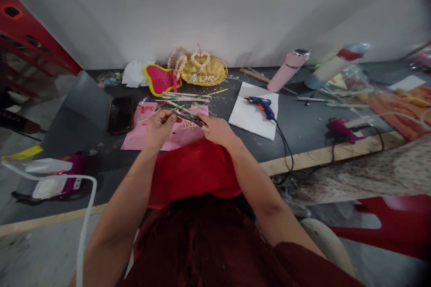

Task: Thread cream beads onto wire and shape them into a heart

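Note:
My right hand [217, 129] is closed around a dark grey hand tool, which looks like pliers [187, 115]. The tool's jaws point left towards my left hand [160, 128]. My left hand is in a pinch, thumb and forefinger together at the tip of the jaws; whatever lies between them is too small to make out. Beneath both hands, pink paper [139, 136] lies on the dark table with small pale pieces [190, 124] on it. Several thin paper sticks [185, 97] lie just beyond my hands. Red cloth [195, 170] covers my lap.
A blue glue gun [264, 106] rests on a white board [245, 123], its cord hanging over the table edge. Behind are a yellow basket [210, 81] and a pink bottle [288, 71]. A phone [120, 115] lies left; purple devices [72, 175] sit at both sides.

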{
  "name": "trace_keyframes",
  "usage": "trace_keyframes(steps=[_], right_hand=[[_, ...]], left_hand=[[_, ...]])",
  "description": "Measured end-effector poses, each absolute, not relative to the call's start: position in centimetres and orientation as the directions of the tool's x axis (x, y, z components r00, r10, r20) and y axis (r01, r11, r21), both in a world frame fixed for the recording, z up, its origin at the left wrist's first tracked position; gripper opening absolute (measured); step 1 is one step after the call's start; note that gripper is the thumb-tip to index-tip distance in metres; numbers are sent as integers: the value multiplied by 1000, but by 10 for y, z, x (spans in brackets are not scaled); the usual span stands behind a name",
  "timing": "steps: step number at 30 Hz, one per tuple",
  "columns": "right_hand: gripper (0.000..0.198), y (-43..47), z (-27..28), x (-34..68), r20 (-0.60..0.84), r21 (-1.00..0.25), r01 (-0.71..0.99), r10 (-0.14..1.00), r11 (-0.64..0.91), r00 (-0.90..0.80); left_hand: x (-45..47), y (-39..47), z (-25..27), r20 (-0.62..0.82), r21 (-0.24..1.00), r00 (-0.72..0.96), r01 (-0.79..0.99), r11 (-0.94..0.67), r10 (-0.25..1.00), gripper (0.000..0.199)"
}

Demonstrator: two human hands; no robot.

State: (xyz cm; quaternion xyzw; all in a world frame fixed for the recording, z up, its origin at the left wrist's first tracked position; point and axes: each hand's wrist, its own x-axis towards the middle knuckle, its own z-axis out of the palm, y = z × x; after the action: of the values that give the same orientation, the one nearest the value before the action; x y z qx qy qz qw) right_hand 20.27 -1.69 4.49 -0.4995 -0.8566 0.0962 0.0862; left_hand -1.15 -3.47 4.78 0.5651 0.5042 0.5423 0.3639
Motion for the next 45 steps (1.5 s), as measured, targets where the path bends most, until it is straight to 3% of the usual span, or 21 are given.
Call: trace_keyframes(steps=[5,9,15,20,34,45], right_hand=[[55,-16,43,203,69,-262,842,880,470,-470],[66,-16,43,204,97,-300,816,867,493,-488],[72,-15,45,207,91,-346,785,851,513,-517],[70,-14,43,209,103,-341,777,842,530,-529],[55,-19,49,202,21,-234,861,888,450,-459],[57,-19,46,200,59,-277,867,908,414,-415]], left_hand=[[-12,-35,48,279,937,-110,251,-245,954,13],[-13,-36,47,294,922,-91,288,-257,951,15],[-15,-35,48,225,953,-26,213,-215,974,17],[-15,-35,53,198,965,0,174,-195,980,20],[-17,-32,42,229,942,-87,271,-199,969,21],[-8,-32,48,270,942,-142,246,-230,952,11]])
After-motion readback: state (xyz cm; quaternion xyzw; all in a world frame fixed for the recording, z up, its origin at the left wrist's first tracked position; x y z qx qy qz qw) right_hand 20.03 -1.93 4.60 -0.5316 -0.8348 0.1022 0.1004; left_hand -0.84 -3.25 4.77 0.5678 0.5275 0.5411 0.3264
